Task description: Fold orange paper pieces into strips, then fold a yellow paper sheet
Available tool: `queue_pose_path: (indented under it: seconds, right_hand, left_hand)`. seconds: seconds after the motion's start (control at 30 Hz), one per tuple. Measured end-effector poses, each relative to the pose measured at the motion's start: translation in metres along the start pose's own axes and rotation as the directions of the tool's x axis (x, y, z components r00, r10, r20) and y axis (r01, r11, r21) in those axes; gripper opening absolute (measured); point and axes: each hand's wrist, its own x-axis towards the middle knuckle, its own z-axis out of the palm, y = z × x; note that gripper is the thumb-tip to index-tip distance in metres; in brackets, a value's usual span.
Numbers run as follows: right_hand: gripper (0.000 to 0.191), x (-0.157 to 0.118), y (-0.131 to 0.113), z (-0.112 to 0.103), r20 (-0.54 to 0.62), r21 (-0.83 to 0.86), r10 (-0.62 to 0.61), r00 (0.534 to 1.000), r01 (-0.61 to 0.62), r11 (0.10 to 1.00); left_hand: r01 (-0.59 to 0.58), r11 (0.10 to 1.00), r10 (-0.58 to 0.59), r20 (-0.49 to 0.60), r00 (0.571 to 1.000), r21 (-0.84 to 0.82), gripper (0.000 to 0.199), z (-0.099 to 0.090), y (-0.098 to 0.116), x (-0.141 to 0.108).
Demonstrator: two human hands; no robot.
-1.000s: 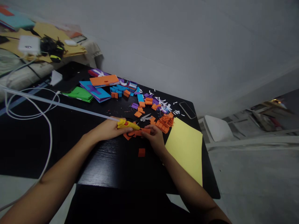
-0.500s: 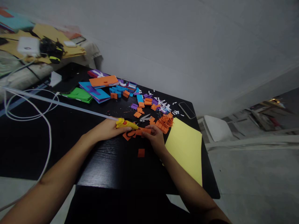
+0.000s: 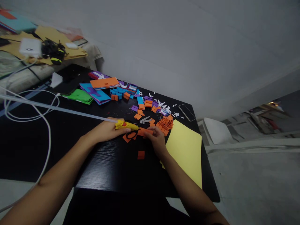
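Observation:
My left hand is closed around a yellow glue gun. A long translucent glue stick runs out of its back end to the left. Between the fingertips of my right hand is a small orange paper piece, close to the gun's nozzle. Scissors lie just behind, their black handles partly under the gun and over other orange paper. A single orange paper square rests on the table nearer to me.
Folded orange pieces lie heaped beside a yellow paper stack. White scraps and a phone are behind on the black table. Coloured paper stacks stand at the back left; a white cable loops on the left.
The glue gun's nozzle has drawn slightly back from the orange paper piece, leaving a small gap. My right hand still holds the piece, a little further right.

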Motion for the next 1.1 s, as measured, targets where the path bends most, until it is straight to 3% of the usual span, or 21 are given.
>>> queue_pose_path:
  seconds: [0.23, 0.5, 0.73, 1.1]
  right_hand:
    - [0.037, 0.0000, -0.0003, 0.0011, -0.008, 0.016, 0.010, 1.000, -0.010, 1.000]
    - [0.036, -0.0004, 0.0029, 0.0000, -0.014, -0.025, -0.006, 1.000, 0.005, 1.000]
    - [0.040, -0.0024, -0.0009, -0.0003, -0.001, -0.054, 0.002, 1.000, -0.002, 0.999]
    - [0.034, -0.0001, -0.0016, -0.0034, -0.033, -0.017, 0.002, 0.999, -0.003, 1.000]
  left_hand:
    - [-0.079, 0.992, 0.085, 0.061, 0.995, -0.094, 0.041, 0.0051, 0.0046, 0.0024]
    - [-0.001, 0.999, 0.006, 0.101, 0.995, -0.049, 0.040, 0.0079, 0.0026, 0.0016]
    - [-0.001, 0.989, 0.017, 0.108, 0.994, -0.146, 0.037, 0.0073, -0.0004, 0.0024]
    - [0.003, 0.999, 0.000, 0.086, 0.996, -0.035, 0.039, 0.0011, -0.0021, 0.0009]
